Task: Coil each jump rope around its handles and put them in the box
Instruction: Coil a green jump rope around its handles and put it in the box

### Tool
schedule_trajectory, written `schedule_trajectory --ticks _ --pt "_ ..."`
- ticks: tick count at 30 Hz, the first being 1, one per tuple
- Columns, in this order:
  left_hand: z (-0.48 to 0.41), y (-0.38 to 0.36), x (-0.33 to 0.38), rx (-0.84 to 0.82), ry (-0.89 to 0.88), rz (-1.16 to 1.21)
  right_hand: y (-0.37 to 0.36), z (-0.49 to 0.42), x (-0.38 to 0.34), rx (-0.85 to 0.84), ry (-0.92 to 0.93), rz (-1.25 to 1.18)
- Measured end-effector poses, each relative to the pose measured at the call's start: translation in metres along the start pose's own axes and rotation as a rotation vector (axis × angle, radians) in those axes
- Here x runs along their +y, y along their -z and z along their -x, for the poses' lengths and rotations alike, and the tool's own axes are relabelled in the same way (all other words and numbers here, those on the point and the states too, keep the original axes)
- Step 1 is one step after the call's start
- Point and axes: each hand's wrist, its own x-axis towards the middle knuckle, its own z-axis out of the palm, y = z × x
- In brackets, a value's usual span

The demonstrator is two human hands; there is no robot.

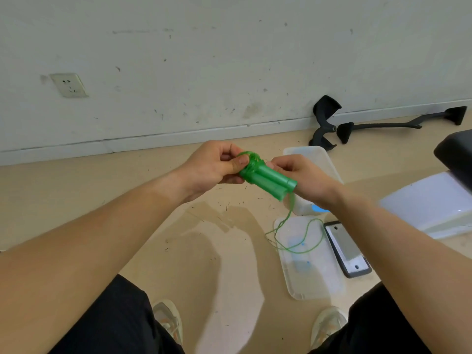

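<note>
Jump rope: green, held up between my two hands just above the middle of the view, over the floor, with several turns of cord wound round one end.
Wall socket: white, at ten o'clock on the scuffed wall, well apart from everything else.
Left hand: narrow. My thumb and curled fingers pinch the wound cord at the eleven o'clock end of the rope.
Handles: two green tubes lying side by side and touching, slanting from eleven o'clock down to five o'clock.
Loose cord: hangs from the lower end of the handles toward six o'clock and loops over the lid. I cannot tell whether it touches it.
Right hand: curled round the handles from behind, holding them, with my fingertips near the wound turns.
Lid: clear plastic, flat on the floor at five o'clock from the handles.
Box: clear plastic, on the floor beyond my right hand and partly hidden by it. A blue patch shows at its near end.
Grey plate: dark-framed, on the floor at three o'clock from the lid, just beside it.
Black chair parts: at one o'clock, lying along the foot of the wall.
White panel: at three o'clock, near the right edge.
</note>
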Motion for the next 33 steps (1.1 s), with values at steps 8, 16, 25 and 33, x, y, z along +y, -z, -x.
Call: schedule_trajectory --ticks 8,16,25,33 --pt "-0.007 0.004 -0.007 0.331 -0.027 -0.092 -0.053 0.008 0.002 -0.013 -0.063 0.360" --pt "-0.012 0.001 -0.013 0.474 -0.119 -0.575 -0.063 0.011 -0.016 0.037 0.141 0.588" --pt "-0.011 -0.004 -0.007 0.260 -0.174 -0.712 -0.014 0.003 -0.020 0.156 0.184 0.640" --pt "-0.009 0.004 0.002 0.092 -0.126 -0.624 0.002 -0.005 -0.002 0.104 0.167 0.490"
